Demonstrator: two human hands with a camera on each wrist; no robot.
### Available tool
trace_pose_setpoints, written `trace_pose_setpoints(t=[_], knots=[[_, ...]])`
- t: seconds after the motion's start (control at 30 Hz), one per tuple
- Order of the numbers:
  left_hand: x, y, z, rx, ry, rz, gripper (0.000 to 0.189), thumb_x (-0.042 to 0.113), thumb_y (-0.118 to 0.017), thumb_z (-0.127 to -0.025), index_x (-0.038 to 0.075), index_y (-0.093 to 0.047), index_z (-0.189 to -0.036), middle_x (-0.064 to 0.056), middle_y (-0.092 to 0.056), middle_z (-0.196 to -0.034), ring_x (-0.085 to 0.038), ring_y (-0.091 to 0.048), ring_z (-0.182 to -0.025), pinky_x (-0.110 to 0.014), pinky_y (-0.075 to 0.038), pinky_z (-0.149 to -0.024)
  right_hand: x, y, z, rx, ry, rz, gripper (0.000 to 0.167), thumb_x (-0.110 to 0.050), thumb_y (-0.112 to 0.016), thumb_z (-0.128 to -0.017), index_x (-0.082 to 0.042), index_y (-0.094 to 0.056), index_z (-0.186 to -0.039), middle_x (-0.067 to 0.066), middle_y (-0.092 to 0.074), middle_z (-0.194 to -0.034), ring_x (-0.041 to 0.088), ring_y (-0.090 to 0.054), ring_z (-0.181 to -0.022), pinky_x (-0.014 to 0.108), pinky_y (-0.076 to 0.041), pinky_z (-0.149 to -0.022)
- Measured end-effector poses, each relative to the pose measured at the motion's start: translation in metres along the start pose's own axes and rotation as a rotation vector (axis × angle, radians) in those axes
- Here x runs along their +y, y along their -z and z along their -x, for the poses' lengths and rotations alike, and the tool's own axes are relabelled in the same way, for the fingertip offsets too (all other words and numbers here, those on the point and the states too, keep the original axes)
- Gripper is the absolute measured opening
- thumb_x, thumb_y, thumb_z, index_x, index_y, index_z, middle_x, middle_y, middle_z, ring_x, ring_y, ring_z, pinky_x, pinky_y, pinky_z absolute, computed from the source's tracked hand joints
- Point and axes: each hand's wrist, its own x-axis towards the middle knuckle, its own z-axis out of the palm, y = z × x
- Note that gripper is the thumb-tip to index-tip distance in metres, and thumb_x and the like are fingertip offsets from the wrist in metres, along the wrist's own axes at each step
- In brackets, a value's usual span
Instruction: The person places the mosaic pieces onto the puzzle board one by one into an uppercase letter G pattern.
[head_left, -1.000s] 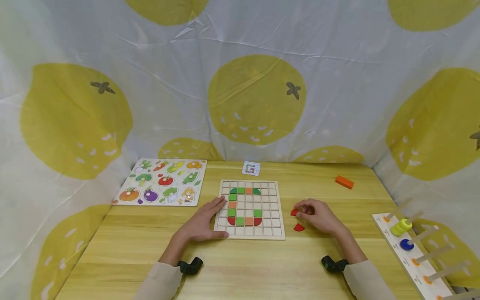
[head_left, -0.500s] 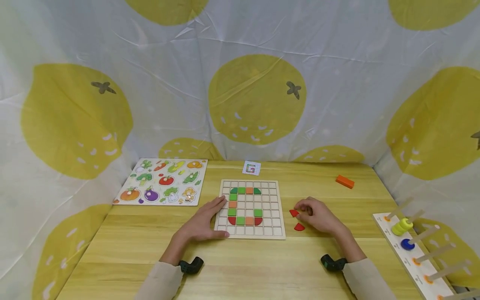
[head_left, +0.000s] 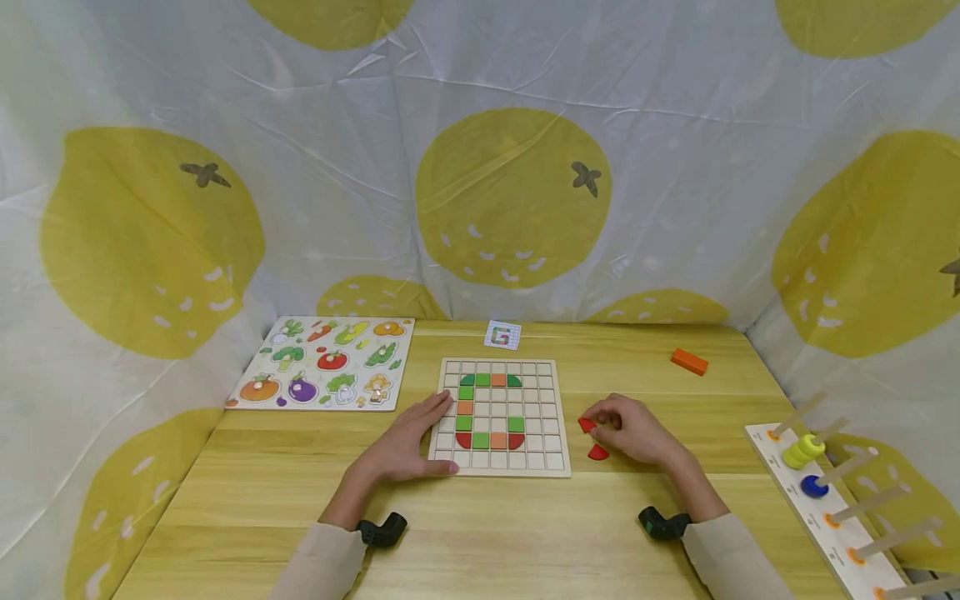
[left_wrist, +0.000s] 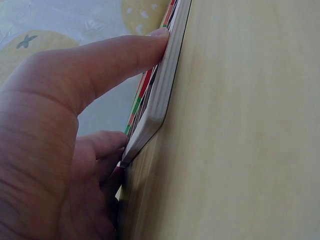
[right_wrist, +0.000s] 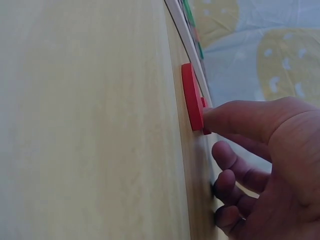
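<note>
My left hand [head_left: 402, 437] rests on the left side of a wooden grid board [head_left: 536, 460], its fingers extended along the edge and its thumb [left_wrist: 125, 52] on the near rim. Green, orange and red tiles on the board trace an outline with a gap at the right. To the right of the board, my right hand [head_left: 630, 427] pinches a red quarter-circle tile [head_left: 586, 425] between thumb and forefinger. A second red quarter-circle tile [head_left: 597, 452] lies on the table just nearer; in the right wrist view this red tile [right_wrist: 191, 97] partly hides the pinched one.
Behind the board lies a small card [head_left: 502, 335] with a coloured G. A vegetable puzzle [head_left: 330, 392] is at the back left. An orange block [head_left: 689, 362] sits at the back right. Along the right edge runs a peg stand [head_left: 817, 500] with yellow and blue rings.
My right hand has shifted slightly left, and the red tile at its fingertips has moved slightly left with it. The left hand and the board stay put.
</note>
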Motion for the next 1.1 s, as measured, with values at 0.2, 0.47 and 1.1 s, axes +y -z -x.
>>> trace_pose_setpoints(t=[0.2,0.47,1.1], knots=[[-0.001,-0.001,-0.001,-0.001,-0.002,-0.007,0.112,0.063,-0.079,-0.079,0.018,-0.024,-0.166,-0.001,-0.017,-0.174,-0.031,-0.016,-0.161,-0.060,-0.021,-0.126,-0.003,0.000,0.000,0.016,-0.033,-0.026,0.016,-0.013,-0.076,-0.092,-0.014,-0.076,-0.109,-0.001,-0.061,-0.090,0.014,-0.047,-0.074,0.025,-0.042,-0.064],[0.000,0.000,0.001,0.002,-0.005,0.006,0.112,0.063,-0.079,-0.079,0.017,-0.025,-0.165,-0.001,-0.017,-0.174,-0.032,-0.016,-0.161,-0.060,-0.020,-0.126,-0.007,-0.001,-0.003,0.064,-0.060,-0.051,0.017,-0.014,-0.077,-0.093,-0.011,-0.075,-0.110,0.001,-0.062,-0.091,0.017,-0.052,-0.079,0.023,-0.045,-0.068],[-0.001,0.001,0.001,0.001,0.000,0.000,0.112,0.064,-0.079,-0.079,0.017,-0.024,-0.165,0.000,-0.016,-0.174,-0.032,-0.016,-0.161,-0.060,-0.021,-0.126,-0.037,-0.015,-0.027,0.137,-0.066,-0.109,0.017,-0.014,-0.077,-0.092,-0.012,-0.077,-0.109,0.001,-0.061,-0.091,0.019,-0.053,-0.083,0.025,-0.045,-0.070]])
